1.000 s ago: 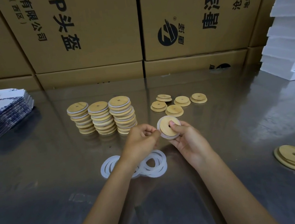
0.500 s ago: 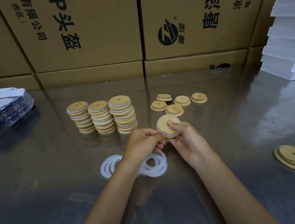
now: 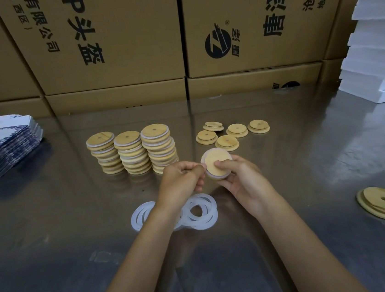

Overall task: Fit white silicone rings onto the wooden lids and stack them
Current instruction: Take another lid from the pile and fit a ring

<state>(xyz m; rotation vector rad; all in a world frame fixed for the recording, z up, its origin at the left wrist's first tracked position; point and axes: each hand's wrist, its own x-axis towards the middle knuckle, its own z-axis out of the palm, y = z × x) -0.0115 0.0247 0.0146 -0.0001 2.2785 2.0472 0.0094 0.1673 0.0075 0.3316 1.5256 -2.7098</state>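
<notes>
My right hand (image 3: 243, 178) holds a round wooden lid (image 3: 213, 161) tilted toward me, thumb pressed on its face; a white silicone ring runs around its rim. My left hand (image 3: 182, 179) pinches the lid's left edge at the ring with curled fingers. Several loose white rings (image 3: 201, 211) lie on the steel table (image 3: 54, 245) under my left wrist. Three stacks of ringed lids (image 3: 132, 152) stand behind my left hand. Several bare lids (image 3: 226, 133) lie behind my right hand.
One more wooden lid (image 3: 382, 203) lies alone at the right. A pile of blue printed sheets (image 3: 2, 148) sits at the left edge. White foam slabs (image 3: 377, 52) are stacked at the back right. Cardboard boxes (image 3: 113, 46) wall off the back.
My left hand has shifted along the lid's left rim, and the lid has turned slightly in my right hand. Everything on the table has stayed put.
</notes>
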